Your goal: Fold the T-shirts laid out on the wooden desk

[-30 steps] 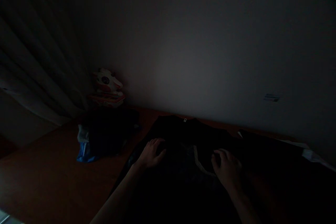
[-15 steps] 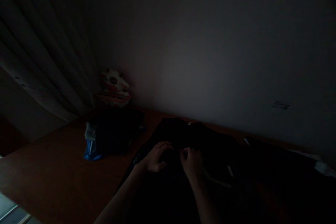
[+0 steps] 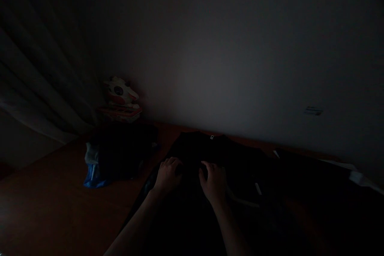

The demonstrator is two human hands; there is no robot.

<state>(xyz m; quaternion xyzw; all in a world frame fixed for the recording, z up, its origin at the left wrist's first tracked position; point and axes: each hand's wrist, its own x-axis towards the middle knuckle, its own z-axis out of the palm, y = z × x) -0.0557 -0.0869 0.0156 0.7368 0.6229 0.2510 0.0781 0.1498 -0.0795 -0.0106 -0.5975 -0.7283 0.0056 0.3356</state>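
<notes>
A black shirt (image 3: 195, 148) lies spread out in front of me, a small pale neck label (image 3: 212, 137) at its far edge. My left hand (image 3: 168, 174) rests on the left part of the shirt, fingers bent over the cloth and thumb apart. On the shirt's middle, my right hand (image 3: 213, 179) lies palm down with thumb and forefinger apart. Neither hand visibly grips anything. A short white strip (image 3: 258, 189) shows on the dark cloth right of my right hand. Deep shadow hides the shirt's near part and folds.
Left of the shirt, a dark pile of clothes (image 3: 123, 152) with a blue piece (image 3: 94, 176) sits on the brown wooden surface (image 3: 60, 204). A cow-shaped toy (image 3: 121, 92) stands behind it, near a curtain (image 3: 39, 68). More dark cloth (image 3: 315, 172) lies at right, before the wall (image 3: 228, 68).
My left hand has shifted left, away from my right hand. My right hand's thumb and forefinger have spread apart. The view has turned slightly; the shirt lies about as before.
</notes>
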